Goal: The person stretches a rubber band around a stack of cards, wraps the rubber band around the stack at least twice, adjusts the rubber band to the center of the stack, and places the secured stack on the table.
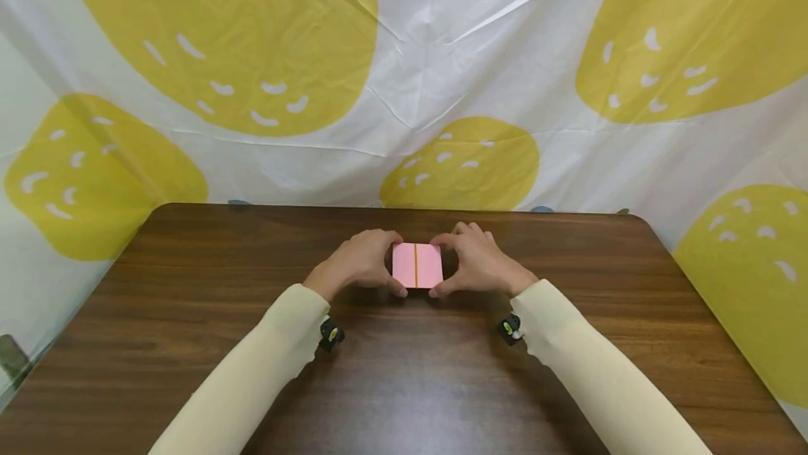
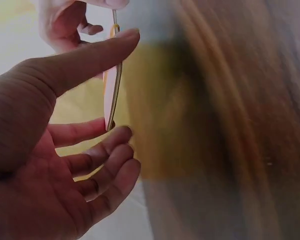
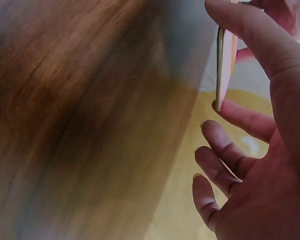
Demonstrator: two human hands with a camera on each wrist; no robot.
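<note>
A thin pink square pad (image 1: 404, 266) with an orange band (image 1: 416, 266) down its middle is held between both hands, over the far middle of the table. My left hand (image 1: 362, 260) pinches its left side, thumb at the near corner and index finger at the far one. On the opposite side my right hand (image 1: 481, 263) grips the near and far corners likewise. The left wrist view shows the pad (image 2: 110, 95) edge-on, the other left fingers curving free below it. In the right wrist view the pad's edge (image 3: 221, 70) looks dark and layered, between thumb and index fingertip.
A dark brown wooden table (image 1: 404, 385) spreads beneath both arms. Behind it hangs a white cloth (image 1: 435, 69) printed with large yellow fruit. Each wrist wears a small black device, one on the left (image 1: 331, 334) and one on the right (image 1: 509, 329).
</note>
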